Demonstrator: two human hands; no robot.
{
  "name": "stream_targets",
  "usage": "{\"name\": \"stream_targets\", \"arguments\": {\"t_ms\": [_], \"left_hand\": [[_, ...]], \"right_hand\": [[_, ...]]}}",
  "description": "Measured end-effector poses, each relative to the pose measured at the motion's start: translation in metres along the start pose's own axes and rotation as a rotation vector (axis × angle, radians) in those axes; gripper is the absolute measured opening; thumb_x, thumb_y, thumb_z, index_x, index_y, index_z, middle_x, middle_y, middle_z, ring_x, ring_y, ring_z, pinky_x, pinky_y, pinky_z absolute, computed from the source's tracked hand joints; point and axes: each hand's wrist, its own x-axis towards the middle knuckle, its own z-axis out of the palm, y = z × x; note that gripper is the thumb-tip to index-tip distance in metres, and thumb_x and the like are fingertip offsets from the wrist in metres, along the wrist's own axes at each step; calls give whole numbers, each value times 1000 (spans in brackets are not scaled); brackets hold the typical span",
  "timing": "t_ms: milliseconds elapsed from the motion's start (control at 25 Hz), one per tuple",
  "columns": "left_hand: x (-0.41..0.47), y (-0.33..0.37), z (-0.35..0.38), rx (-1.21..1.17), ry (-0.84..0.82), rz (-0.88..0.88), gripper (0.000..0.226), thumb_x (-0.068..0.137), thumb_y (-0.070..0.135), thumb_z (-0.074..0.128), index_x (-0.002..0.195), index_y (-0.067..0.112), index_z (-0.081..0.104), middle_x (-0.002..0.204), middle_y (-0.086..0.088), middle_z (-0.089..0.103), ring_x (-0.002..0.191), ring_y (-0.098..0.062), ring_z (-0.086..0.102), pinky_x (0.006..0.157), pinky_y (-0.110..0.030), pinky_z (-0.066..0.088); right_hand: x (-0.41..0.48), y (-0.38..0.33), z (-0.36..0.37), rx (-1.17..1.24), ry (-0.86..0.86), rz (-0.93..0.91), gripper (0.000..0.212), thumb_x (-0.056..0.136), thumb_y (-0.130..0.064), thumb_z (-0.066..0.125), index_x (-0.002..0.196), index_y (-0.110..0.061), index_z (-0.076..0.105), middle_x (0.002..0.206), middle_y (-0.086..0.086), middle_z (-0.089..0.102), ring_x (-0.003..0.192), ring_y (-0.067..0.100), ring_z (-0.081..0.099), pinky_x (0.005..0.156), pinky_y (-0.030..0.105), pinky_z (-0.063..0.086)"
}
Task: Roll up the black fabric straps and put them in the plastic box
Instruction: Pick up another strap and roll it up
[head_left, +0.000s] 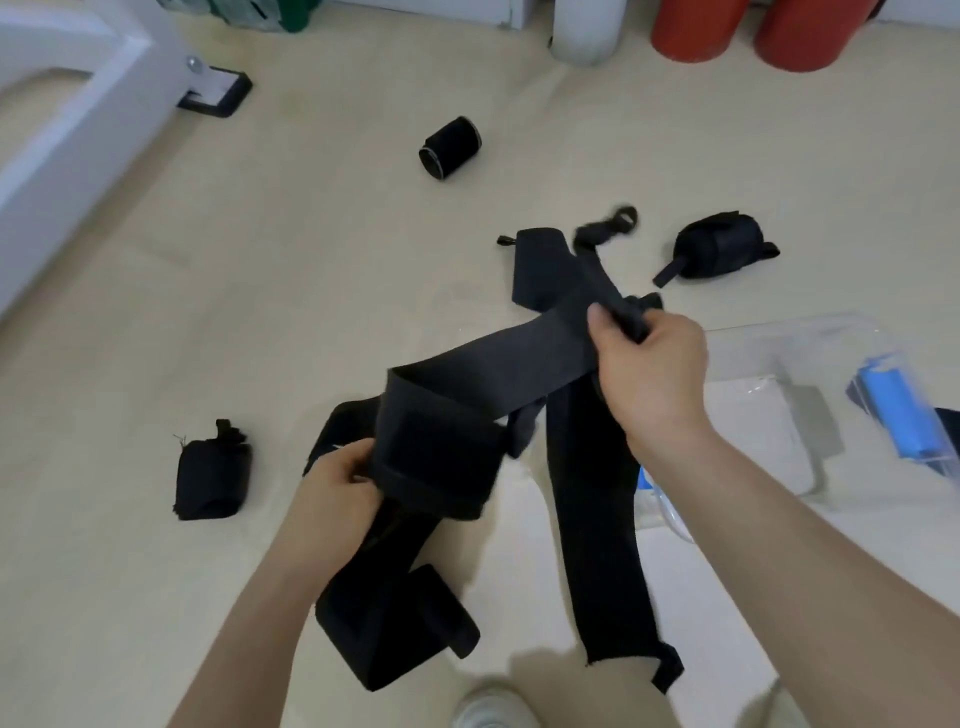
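A long black fabric strap (488, 374) stretches between my hands above the floor. My left hand (332, 499) grips its folded lower end, and my right hand (649, 364) pinches its upper part. More loose black strap (597, 519) hangs and lies under my right forearm, and another fold (384, 623) lies by my left forearm. Three rolled straps lie on the floor: one rolled strap (449, 148) far off, one (719, 249) to the right, one (210, 478) to the left. The clear plastic box (810, 338) stands at the right.
A blue object (904, 415) lies in the box. A white frame (67, 130) with a black foot (215, 96) stands at the far left. Two red cylinders (696, 31) and a white one (584, 31) stand at the back. My shoe (493, 712) shows at the bottom.
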Motion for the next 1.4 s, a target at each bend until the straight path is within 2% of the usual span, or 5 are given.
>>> {"name": "stream_targets", "arguments": {"t_ms": [160, 360, 920, 1240, 1400], "left_hand": [[5, -33, -19, 514, 294, -35, 26, 97, 36, 46, 108, 25, 66, 81, 1, 63, 79, -24, 61, 72, -38, 51], [-28, 57, 17, -318, -121, 528, 77, 77, 0, 72, 134, 40, 39, 117, 22, 63, 112, -3, 61, 94, -23, 50], [1, 17, -35, -1318, 76, -131, 19, 102, 24, 48, 97, 10, 60, 50, 6, 54, 43, -5, 54, 47, -19, 49], [2, 36, -28, -1332, 94, 83, 23, 106, 22, 40, 117, 16, 60, 99, -2, 74, 87, -15, 73, 75, -32, 60], [21, -5, -10, -390, 603, 59, 57, 93, 22, 60, 145, 22, 35, 124, -2, 55, 114, -24, 55, 103, -48, 45]], "right_hand": [[5, -24, -10, 100, 59, -2, 38, 89, -28, 68, 75, 7, 62, 65, 6, 59, 63, 17, 56, 63, 34, 50], [-66, -58, 12, 14, -404, -117, 42, 85, -36, 74, 75, 4, 68, 70, 15, 70, 63, 16, 65, 59, 35, 54], [-61, -23, -102, 101, -551, 95, 20, 65, -18, 86, 83, -23, 80, 91, 3, 78, 82, 14, 74, 69, 16, 57], [-80, 36, -32, -465, -614, 113, 22, 92, -21, 67, 113, -26, 72, 111, -12, 68, 107, 10, 62, 86, 20, 47], [-91, 57, -32, -534, -614, 148, 44, 92, -9, 64, 132, -25, 60, 123, -5, 62, 113, 15, 58, 99, 29, 47]]}}
